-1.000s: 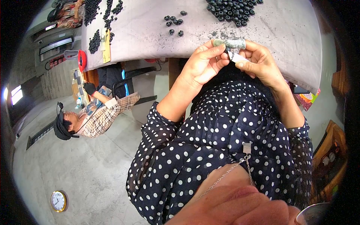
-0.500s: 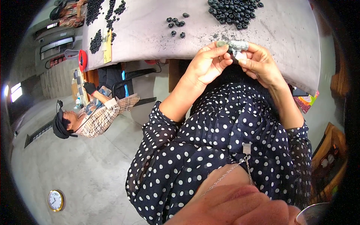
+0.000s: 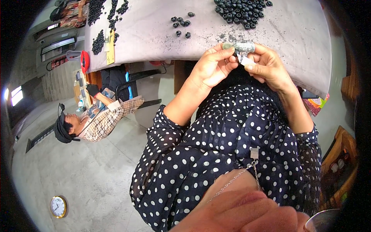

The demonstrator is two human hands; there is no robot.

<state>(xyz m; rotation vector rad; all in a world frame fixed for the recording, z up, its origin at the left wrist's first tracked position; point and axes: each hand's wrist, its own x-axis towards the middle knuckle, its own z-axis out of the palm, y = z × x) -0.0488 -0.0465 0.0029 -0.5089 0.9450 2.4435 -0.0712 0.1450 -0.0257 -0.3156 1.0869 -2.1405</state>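
Note:
Just over the table's near edge, my left hand (image 3: pixel 212 67) pinches a small black piece (image 3: pixel 237 52), mostly hidden by the fingers. It resembles the black round pieces on the table. Close against it, my right hand (image 3: pixel 268 67) is closed on a small thin tool with a white grip and a shiny silvery end (image 3: pixel 244 60); its exact kind is too small to tell. Greyish-green wrapping covers both index fingertips, and they meet above the piece. Black crumbs (image 3: pixel 232 38) lie on the cloth just beyond my hands.
A large heap of black round pieces (image 3: pixel 239 15) lies at the far right of the cloth-covered table (image 3: pixel 147 34); several loose ones (image 3: pixel 181 23) sit left of it. More piles, a yellow strip (image 3: pixel 111 48) and a red bowl (image 3: pixel 85 61) stand left. A co-worker (image 3: pixel 100 120) sits at left.
My right hand has tilted and moved slightly left and down, so more of the tool's silvery end shows and less of the black piece. My left hand stays nearly still.

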